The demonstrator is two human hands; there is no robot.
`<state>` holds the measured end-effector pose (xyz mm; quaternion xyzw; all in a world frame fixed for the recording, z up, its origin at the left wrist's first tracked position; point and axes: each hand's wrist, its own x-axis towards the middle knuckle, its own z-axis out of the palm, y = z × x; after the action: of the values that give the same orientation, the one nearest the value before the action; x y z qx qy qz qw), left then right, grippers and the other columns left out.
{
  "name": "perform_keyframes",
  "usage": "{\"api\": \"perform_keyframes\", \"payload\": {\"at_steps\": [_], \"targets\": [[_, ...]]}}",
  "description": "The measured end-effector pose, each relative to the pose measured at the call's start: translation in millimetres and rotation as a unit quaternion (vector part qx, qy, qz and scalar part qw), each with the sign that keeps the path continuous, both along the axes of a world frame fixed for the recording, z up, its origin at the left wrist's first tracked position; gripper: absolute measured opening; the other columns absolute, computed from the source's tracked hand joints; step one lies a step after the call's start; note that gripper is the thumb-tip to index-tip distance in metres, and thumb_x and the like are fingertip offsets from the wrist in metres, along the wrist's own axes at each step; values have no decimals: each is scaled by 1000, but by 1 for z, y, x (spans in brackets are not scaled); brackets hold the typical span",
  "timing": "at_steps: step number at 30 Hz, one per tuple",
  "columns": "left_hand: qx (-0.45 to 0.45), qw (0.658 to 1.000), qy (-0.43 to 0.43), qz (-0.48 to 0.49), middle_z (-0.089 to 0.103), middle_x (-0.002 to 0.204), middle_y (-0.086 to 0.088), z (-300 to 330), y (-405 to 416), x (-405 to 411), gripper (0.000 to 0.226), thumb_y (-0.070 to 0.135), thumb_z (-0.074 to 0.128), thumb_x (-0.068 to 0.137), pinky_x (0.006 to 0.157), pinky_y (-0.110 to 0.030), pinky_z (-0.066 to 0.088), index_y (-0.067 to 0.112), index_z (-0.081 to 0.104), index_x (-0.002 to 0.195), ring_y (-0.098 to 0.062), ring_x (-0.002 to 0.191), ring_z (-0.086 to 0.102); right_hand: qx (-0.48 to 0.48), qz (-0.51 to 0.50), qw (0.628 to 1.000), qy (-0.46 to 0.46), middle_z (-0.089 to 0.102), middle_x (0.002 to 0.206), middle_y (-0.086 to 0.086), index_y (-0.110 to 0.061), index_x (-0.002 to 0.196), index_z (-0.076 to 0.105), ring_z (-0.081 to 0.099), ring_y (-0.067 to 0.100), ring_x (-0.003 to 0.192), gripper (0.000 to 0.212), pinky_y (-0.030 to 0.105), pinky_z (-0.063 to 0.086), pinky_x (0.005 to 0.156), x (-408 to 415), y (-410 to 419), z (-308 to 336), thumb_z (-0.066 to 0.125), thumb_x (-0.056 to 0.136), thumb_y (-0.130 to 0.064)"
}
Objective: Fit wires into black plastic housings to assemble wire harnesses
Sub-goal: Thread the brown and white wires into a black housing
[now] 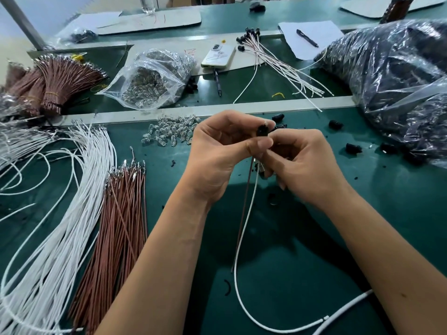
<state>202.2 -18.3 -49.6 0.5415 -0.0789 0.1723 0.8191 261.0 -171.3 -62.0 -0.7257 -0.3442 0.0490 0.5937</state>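
1. Nearest me: a white wire (244, 223) and a brown wire (244, 201) hang from my hands w/ their tails on the green table (302, 274) at the near edge. The white one loops back toward the near right corner.
2. My left hand (217, 151) is curled, thumb & fingertips pinching a small black housing (262, 129) held above the table, about mid-width.
3. My right hand (302, 163) is curled too, fingers meeting the left at the housing & pinching the wires just under it. Can't tell if the wire ends are seated yet; fingers hide that.
4. Left of my arms: a bundle of brown wires (121, 213) lies flat, metal tips pointing away from me. Beside it, toward the left edge, a big sheaf of white wires (72, 201) fans out.
5. Just past my hands: a heap of clear bulbs (171, 131) by the grey strip (217, 108) across the table, plus loose black housings (353, 148) scattered to the right.
6. Right edge: a large clear bag of black parts (391, 76).
7. Past the strip: an open clear bag of bulbs (154, 78), tied brown wire bunches (63, 78) at the left, a phone (219, 55), a pen (218, 82), and finished harnesses (273, 56) w/ white wires.
8. Far side: paper (312, 37) w/ another pen (307, 37) on it.
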Motion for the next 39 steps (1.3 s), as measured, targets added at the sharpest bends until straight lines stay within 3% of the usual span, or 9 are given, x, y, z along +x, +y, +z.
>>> {"api": "perform_keyframes", "payload": {"at_steps": [3, 7, 16, 23, 26, 29, 33, 39], "targets": [[3, 1000, -9, -2, 76, 87, -10, 0, 2, 0, 36, -20, 69, 69, 75, -30, 58, 14, 76, 78, -19, 82, 72, 22, -5, 1000, -17, 67, 66, 5, -21, 84, 75, 57, 18, 40, 11, 25, 43, 40, 2, -1, -1, 75, 95, -23], [5, 1000, -16, -6, 76, 88, -11, 1, 2, 0, 34, -21, 69, 69, 73, -31, 59, 12, 75, 79, -20, 82, 72, 42, -19, 998, -49, 65, 70, 7, -9, 81, 78, 62, 24, 46, 22, 28, 47, 39, 3, 1, -3, 81, 90, -28], [20, 999, -20, -21, 76, 88, -13, 2, 2, -2, 33, -21, 69, 71, 66, -30, 57, 11, 72, 81, -21, 75, 71, 62, -15, 995, -75, 63, 69, 10, -5, 72, 71, 59, 20, 44, 31, 26, 46, 41, 7, -2, -2, 86, 85, -28], [13, 1000, -24, -12, 76, 91, -12, 3, 4, -2, 33, -19, 72, 71, 75, -34, 59, 12, 74, 81, -22, 83, 71, 62, -9, 995, -72, 66, 74, 14, -4, 82, 77, 65, 21, 54, 16, 27, 50, 45, 8, -2, -2, 80, 88, -18], [11, 999, -31, -15, 75, 91, -11, 5, 5, -2, 28, -11, 75, 69, 76, -39, 59, 13, 76, 82, -23, 85, 71, 47, -4, 993, -107, 70, 80, 10, -2, 90, 79, 68, 18, 60, 18, 26, 53, 47, 7, -2, -1, 75, 93, -19], [12, 999, -37, -21, 76, 90, -8, 7, 4, -3, 30, -13, 75, 68, 77, -30, 57, 14, 77, 82, -19, 87, 72, 15, -9, 987, -161, 70, 83, 3, -4, 95, 80, 66, 12, 62, 10, 24, 52, 49, 7, -3, -1, 71, 96, -9], [13, 999, -40, -27, 77, 90, -8, 6, 5, -2, 37, -21, 71, 70, 78, -27, 56, 13, 77, 82, -17, 88, 73, -8, -16, 981, -192, 68, 83, -4, -6, 93, 80, 62, 2, 63, 12, 17, 47, 57, 8, -2, -1, 69, 97, -4], [16, 999, -42, -24, 76, 90, -9, 4, 4, -2, 35, -22, 68, 71, 80, -28, 56, 10, 75, 82, -19, 89, 72, -26, -33, 977, -208, 67, 83, -10, -7, 91, 80, 62, 0, 65, 15, 16, 47, 58, 7, -2, -1, 68, 94, 2]]}}
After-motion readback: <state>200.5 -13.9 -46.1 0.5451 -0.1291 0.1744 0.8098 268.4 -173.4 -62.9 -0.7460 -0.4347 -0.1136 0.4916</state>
